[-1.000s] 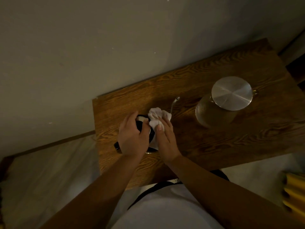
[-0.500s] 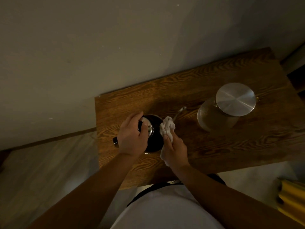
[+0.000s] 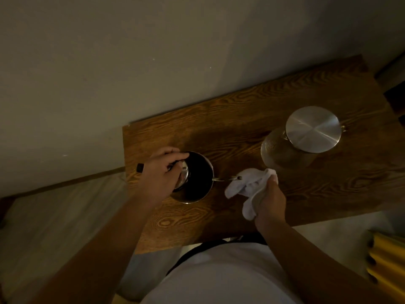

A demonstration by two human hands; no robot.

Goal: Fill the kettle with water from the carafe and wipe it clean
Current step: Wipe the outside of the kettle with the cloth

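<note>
A small dark kettle [image 3: 197, 178] with a thin metal spout pointing right stands near the left end of the wooden table [image 3: 241, 128]. My left hand [image 3: 161, 172] grips the kettle's top and handle from the left; a black handle end sticks out beside my wrist. My right hand [image 3: 268, 202] holds a crumpled white cloth [image 3: 247, 186] just right of the kettle, at the tip of the spout. The glass carafe [image 3: 285, 154] with a round steel lid stands at the right, apart from both hands.
A pale wall runs along the table's far edge. Light flooring lies left of and below the table. A yellow object [image 3: 388, 266] sits at the lower right corner. My white shirt fills the bottom of the view.
My right hand has drawn the cloth off the kettle's top, down its right side and out to the spout tip. My left hand has stayed on the kettle.
</note>
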